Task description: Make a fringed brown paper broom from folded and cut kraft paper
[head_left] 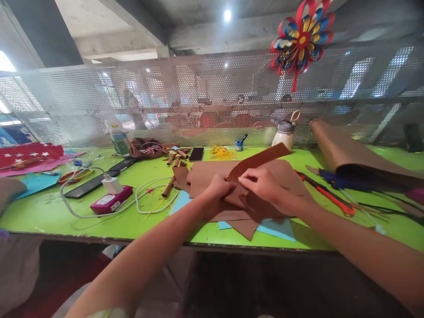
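Evidently, one hand anchors the strip (260,161)

The left hand (221,186) pinches its near end above the brown sheets (207,176), likely to steady it; the right hand (261,183) curls close beside, its grip impossible to tell.

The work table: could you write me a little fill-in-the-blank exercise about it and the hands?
1. The left hand and right hand are working on paper coloured ____.
2. The tabletop is bright ____.
3. In this picture, the phone lies to the ____ of the yellow shreds.
Missing words: brown; green; left.
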Demonstrator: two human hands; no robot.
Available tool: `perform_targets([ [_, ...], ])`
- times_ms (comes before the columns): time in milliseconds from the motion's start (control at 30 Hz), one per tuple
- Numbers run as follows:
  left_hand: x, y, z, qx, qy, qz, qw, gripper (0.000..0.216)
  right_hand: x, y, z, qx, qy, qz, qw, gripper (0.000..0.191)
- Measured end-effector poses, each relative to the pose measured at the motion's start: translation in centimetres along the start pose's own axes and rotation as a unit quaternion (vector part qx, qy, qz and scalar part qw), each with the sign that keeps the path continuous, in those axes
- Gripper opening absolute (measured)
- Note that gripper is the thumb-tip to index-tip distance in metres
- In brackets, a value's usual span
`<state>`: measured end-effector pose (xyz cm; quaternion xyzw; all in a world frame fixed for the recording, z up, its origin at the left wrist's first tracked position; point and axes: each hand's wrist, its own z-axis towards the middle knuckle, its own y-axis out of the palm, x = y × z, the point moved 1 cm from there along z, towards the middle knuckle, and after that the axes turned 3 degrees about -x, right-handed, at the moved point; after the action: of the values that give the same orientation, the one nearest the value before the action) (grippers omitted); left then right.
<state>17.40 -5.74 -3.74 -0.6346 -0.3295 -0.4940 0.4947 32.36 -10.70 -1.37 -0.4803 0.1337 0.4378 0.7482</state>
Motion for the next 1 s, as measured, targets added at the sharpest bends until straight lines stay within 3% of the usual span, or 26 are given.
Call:
perform_targets([
  [100, -0.5, -0.3, 0.1, 0.008, 0.014, 0.082, 0.996, 0.003, -1.0, 1.6, -1.1, -0.119, -0.113, -0.052, 0.985, 0.017],
  [200, -1.2, -1.1, -0.2, 0.012, 0.017, 0.146, 0.989, 0.008, -1.4, 2.9, -2.7, -0.176, -0.177, -0.107, 0.963, 0.025],
  [433, -1.5, -2.2, -0.7, -0.022, 0.015, 0.220, 0.975, 0.013, -2.1, 3.6, -5.7, -0.192, -0.186, -0.197, 0.943, 0.032],
  [733, -1.4, -3.5, 0.8, -0.131, 0.019, 0.234, 0.963, 0.022, -2.7, 3.6, -5.1, -0.201, -0.238, -0.241, 0.919, 0.032],
  [1000, -2.9, -3.4, 0.2, -0.029, 0.136, 0.333, 0.933, 0.028, -2.4, 3.9, -5.9, -0.228, -0.205, -0.249, 0.919, 0.038],
])
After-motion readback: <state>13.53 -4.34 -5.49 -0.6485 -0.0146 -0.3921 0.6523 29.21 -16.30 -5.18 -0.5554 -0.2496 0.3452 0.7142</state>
